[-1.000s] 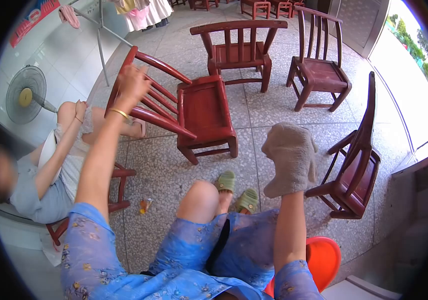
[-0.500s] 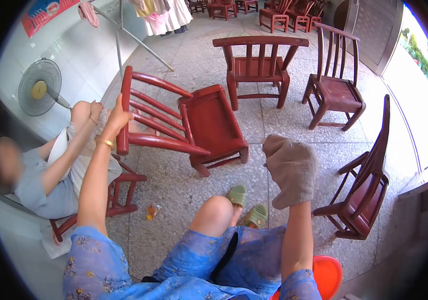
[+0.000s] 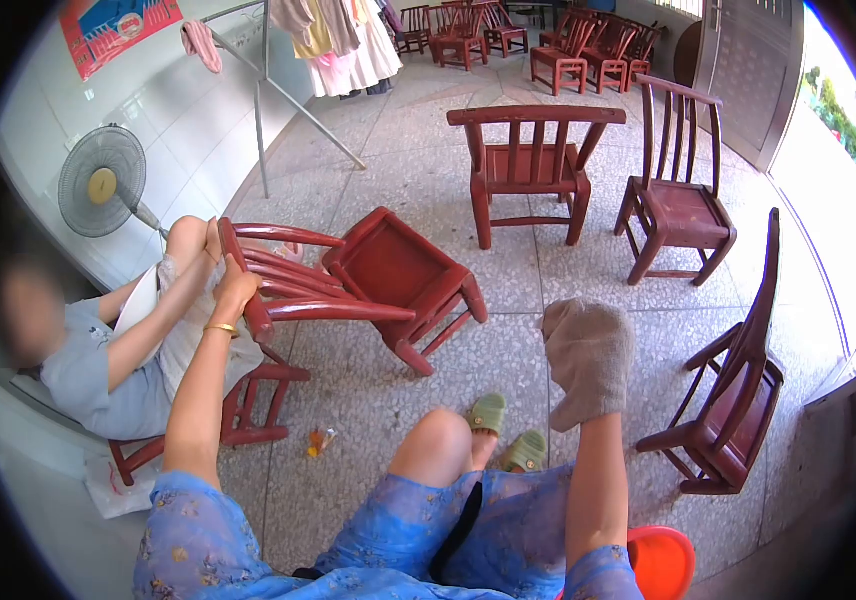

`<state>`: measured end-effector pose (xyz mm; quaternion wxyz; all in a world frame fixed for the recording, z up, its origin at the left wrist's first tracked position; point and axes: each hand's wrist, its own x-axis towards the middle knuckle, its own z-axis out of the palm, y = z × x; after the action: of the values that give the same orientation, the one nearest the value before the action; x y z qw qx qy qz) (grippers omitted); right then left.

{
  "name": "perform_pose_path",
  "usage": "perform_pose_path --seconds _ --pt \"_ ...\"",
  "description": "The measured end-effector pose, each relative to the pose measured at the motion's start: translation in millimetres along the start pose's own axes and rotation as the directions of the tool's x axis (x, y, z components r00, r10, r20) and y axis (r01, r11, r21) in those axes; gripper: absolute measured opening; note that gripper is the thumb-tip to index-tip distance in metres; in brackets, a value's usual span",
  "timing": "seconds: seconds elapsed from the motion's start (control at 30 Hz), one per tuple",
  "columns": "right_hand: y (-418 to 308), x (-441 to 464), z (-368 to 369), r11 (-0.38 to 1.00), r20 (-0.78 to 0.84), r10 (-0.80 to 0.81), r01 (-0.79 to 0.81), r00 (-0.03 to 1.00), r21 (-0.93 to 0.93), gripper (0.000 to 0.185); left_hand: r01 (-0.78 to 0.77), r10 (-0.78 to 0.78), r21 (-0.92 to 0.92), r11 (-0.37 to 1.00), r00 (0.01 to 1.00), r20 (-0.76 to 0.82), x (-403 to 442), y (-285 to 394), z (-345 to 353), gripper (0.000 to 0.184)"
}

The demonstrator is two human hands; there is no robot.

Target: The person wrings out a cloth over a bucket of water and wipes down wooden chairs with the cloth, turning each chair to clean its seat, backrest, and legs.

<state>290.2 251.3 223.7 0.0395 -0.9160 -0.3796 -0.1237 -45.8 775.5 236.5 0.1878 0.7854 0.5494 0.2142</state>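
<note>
Open floor (image 3: 511,345) between the held chair (image 3: 393,265) and grey cloth (image 3: 593,360) (green slippers (image 3: 487,412) near the wearer).

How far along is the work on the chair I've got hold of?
Looks done: the left hand has the red chair by its top rail, and a grey-brown cloth covers the right hand. In hand: that chair, with the cloth held clear of it. Left: probably wiping, judging by the cloth. Whether this chair or the three other nearby chairs are already wiped, I can't tell.

Fan (image 3: 102,182) behind the seated person (image 3: 98,355), left.
</note>
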Motion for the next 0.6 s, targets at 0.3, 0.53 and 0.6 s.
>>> perform_pose_path --seconds 0.3,0.53,0.6 --pt "-15.2 14.7 -2.3 0.983 -0.004 -0.006 0.007 1.000 0.186 0.012 -0.093 0.092 0.007 0.996 0.995 0.041 24.5 84.9 -8.5 0.089" --pt "-6.1 12.9 -2.6 0.991 -0.001 0.049 -0.048 0.999 0.122 0.013 -0.144 0.075 0.649 0.747 0.988 0.133 44.9 94.6 -30.3 0.075" --pt "-0.3 16.0 1.3 0.978 0.118 0.096 -0.116 0.988 0.176 0.014 -0.168 0.133 0.691 0.703 0.986 0.104 37.2 129.1 -17.3 0.066"
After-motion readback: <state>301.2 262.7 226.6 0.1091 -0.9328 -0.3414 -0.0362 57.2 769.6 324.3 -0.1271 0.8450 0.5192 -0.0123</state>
